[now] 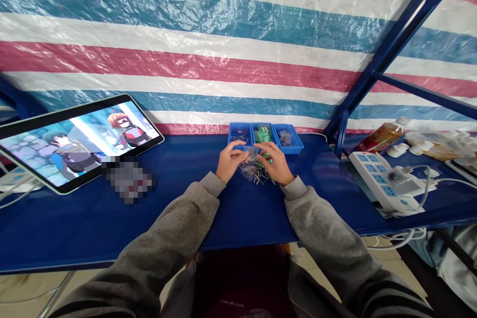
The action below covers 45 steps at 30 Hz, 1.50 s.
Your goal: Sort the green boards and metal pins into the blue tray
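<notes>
Over the blue table, my left hand (230, 161) and my right hand (276, 163) face each other, fingers closed in a pinch. Between their fingertips is a small clear plastic bag (251, 152), gripped from both sides; what it contains is too small to tell. Just beneath lie more clear bags (247, 172) and a loose heap of thin metal pieces (261, 177). Three joined blue bins stand behind my hands. Metal pieces are in the left bin (233, 128), green packets (263, 132) in the middle one, and clear bags (285, 137) in the right one.
A tablet (80, 141) playing a cartoon leans at the left, beside a blurred-out item (129, 179). On the right are a power strip (383, 184) with plugs and white cables, a drink bottle (383, 135) and blue frame posts (341, 134). A striped plastic sheet (223, 64) hangs behind.
</notes>
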Tool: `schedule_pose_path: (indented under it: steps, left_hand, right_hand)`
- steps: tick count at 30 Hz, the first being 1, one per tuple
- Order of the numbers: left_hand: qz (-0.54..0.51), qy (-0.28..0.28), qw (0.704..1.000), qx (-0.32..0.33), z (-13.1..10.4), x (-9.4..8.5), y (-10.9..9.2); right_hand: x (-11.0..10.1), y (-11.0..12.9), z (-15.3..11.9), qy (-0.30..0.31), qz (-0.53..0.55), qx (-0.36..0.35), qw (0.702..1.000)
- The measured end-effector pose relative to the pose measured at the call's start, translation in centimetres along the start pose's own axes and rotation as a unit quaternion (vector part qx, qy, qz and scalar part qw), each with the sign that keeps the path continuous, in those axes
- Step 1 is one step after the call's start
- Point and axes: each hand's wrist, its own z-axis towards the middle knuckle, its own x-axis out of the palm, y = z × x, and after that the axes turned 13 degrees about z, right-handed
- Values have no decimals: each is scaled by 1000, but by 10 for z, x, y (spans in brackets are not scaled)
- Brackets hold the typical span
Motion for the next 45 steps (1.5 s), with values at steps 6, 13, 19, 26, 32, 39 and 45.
schedule_pose_path:
  steps: [6,13,19,26,32,39,45]
  left_hand:
    - [9,15,999,34,-3,2,-1]
    - [66,2,996,66,-3,3,3]
    - [-60,38,997,-26,-2,-1,-2]
    - [-68,83,992,-66,-2,2,0]
    - [-32,28,999,7,-1,2,2]
    - [18,23,999,25,-3,1,3]
    - [10,16,1000,19,-3,-1,-1]
  right_hand:
    - [2,-2,0,-22,-13,-20,999]
    - [4,-9,-1,-11,26,77,997]
    - [2,-5,-2,10,25,8,1000]
    - [3,-2,-1,-4,-18,-25,1000]
    - [3,-6,0,-43,14,35,998]
    - [5,-7,-2,-29,61,77,995]
    - [3,-4,-3,12,19,-5,1000]
